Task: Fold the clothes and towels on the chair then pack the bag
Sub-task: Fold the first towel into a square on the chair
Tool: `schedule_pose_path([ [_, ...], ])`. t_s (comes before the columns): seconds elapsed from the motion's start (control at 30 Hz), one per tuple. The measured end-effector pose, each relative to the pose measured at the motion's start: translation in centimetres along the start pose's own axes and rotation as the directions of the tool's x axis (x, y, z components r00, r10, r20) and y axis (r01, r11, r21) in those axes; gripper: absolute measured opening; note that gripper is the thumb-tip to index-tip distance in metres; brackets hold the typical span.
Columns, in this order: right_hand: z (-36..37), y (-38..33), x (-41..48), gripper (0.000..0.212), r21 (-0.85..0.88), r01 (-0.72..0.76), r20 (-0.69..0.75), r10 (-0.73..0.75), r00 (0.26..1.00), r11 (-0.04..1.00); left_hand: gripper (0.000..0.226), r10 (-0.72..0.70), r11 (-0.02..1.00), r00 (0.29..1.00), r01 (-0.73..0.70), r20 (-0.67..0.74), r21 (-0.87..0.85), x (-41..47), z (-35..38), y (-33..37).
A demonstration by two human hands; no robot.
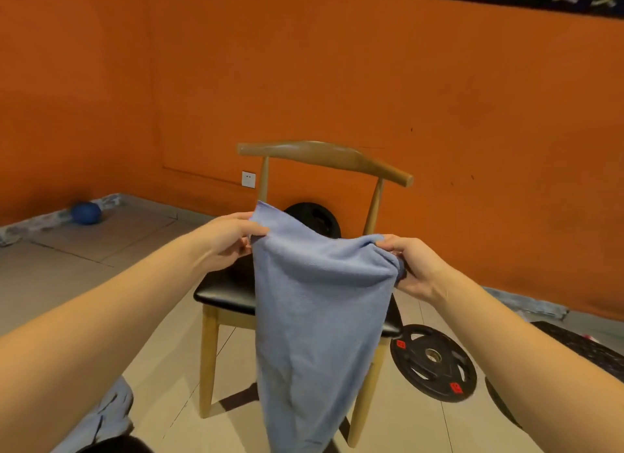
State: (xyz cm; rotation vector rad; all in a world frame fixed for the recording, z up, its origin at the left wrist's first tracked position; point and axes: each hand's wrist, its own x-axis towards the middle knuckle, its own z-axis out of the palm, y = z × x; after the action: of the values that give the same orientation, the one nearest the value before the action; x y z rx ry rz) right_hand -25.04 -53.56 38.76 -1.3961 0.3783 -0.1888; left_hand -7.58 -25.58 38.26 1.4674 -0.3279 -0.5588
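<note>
Ideally, with left grip [229,241] and right grip [418,267] pinching the towel [317,317], I should level its corners before folding.

Towel [314,317] hides much of chair [219,290] seat; its hem cut off below.

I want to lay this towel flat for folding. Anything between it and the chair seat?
Nothing visible. The left hand and the right hand hold the light blue terry towel by its top edge, hanging in front of the wooden chair's black padded seat. The seat's left part shows bare; the towel hides the rest.
</note>
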Motion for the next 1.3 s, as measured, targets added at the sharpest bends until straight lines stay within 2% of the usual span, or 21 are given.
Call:
schedule_pose_path([
  [0.1, -0.9, -0.8, 1.0, 0.029, -0.061, 0.021, -0.020, -0.022, 1.000, 0.998, 0.021, 0.021, 0.998, 0.997, -0.025, 0.071, 0.059, 0.5, -0.1, 0.9],
  [0.2, -1.5, -1.9, 1.7, 0.018, -0.140, 0.054, -0.051, -0.061, 0.997, 0.989, 0.003, 0.094, 0.969, 0.994, -0.105, 0.059, 0.226, 0.8, -0.1, 2.0],
  [0.27, -1.9, -2.8, 2.3, 0.013, -0.183, 0.084, -0.083, -0.101, 0.991, 0.979, 0.017, 0.156, 0.932, 0.988, -0.151, 0.014, 0.330, 1.6, -0.5, 2.7],
  [0.43, -3.4, -4.3, 5.5, 0.008, -0.297, 0.069, -0.155, -0.120, 0.981, 0.952, 0.018, 0.185, 0.923, 0.978, -0.140, -0.093, 0.357, 5.1, -0.2, 4.3],
  [0.5, -3.9, -4.4, 7.8, 0.013, -0.423, 0.072, -0.197, -0.169, 0.966, 0.903, 0.014, 0.221, 0.913, 0.960, -0.141, -0.174, 0.382, 7.1, 0.2, 4.9],
  [0.57, -4.1, -4.3, 10.4, 0.017, -0.580, 0.067, -0.261, -0.264, 0.929, 0.812, 0.011, 0.243, 0.897, 0.936, -0.117, -0.255, 0.426, 9.7, 0.2, 5.2],
  [0.63, -4.0, -4.0, 13.2, 0.020, -0.687, 0.042, -0.302, -0.338, 0.891, 0.725, 0.027, 0.244, 0.867, 0.915, -0.057, -0.322, 0.495, 13.0, -0.2, 4.9],
  [0.7, -4.1, -3.2, 16.2, 0.027, -0.730, -0.037, -0.363, -0.341, 0.867, 0.683, 0.022, 0.194, 0.843, 0.910, 0.037, -0.367, 0.537, 16.0, 0.0, 4.1],
  [0.77, -4.2, -2.1, 19.4, 0.033, -0.716, -0.115, -0.438, -0.315, 0.842, 0.689, 0.019, 0.115, 0.880, 0.897, 0.107, -0.427, 0.462, 19.4, 0.4, 2.7],
  [0.87, -4.4, -0.4, 24.3, 0.032, -0.588, -0.189, -0.558, -0.224, 0.799, 0.787, 0.009, -0.057, 0.956, 0.885, 0.182, -0.461, 0.231, 24.5, 0.7, -0.1],
  [0.97, -4.6, 1.8, 28.9, 0.021, -0.390, -0.208, -0.629, -0.095, 0.771, 0.897, 0.010, -0.060, 0.949, 0.878, 0.198, -0.475, 0.246, 29.3, 0.8, -3.0],
  [1.07, -5.4, 4.6, 33.3, 0.010, -0.426, -0.206, -0.654, -0.143, 0.743, 0.881, 0.021, -0.039, 0.932, 0.860, 0.215, -0.508, 0.292, 34.2, -0.2, -6.5],
  [1.2, -6.6, 7.6, 37.7, 0.013, -0.479, -0.157, -0.641, -0.222, 0.735, 0.864, 0.028, -0.032, 0.920, 0.846, 0.232, -0.532, 0.314, 42.6, -2.3, -11.3],
  [1.3, -7.0, 8.4, 39.1, 0.008, -0.527, -0.154, -0.609, -0.245, 0.754, 0.836, 0.041, -0.025, 0.927, 0.846, 0.220, -0.533, 0.305, 43.4, -1.5, -11.7],
])
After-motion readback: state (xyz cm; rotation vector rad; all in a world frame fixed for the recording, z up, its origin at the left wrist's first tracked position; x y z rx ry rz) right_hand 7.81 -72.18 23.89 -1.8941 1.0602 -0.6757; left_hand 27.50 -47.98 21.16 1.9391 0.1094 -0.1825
